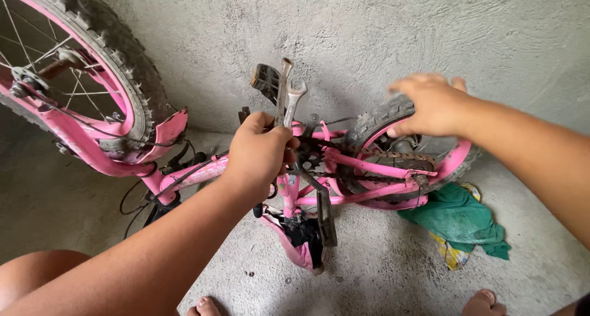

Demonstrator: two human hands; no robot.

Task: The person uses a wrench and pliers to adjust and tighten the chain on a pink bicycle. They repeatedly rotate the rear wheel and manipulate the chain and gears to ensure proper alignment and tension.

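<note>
A: So, where are the wrenches [287, 95] now?

B: In the left hand [261, 153], which is clamped around their lower ends, near the middle of the picture. They stand almost upright; the long axis goes from 6 to 12 o'clock, and the open jaw ends point up, a little toward 1 o'clock.

A: And the right hand [430, 104]?

B: It lies flat and spread on the rear tyre [375, 120], at 3 o'clock from the left hand, gripping nothing.

A: How to do it well, in your opinion?

B: I think the right hand must press the wheel steady, because the pink bicycle [362, 168] lies upside down on the concrete floor [381, 267]. A green cloth [458, 221] is at 5 o'clock.
</note>
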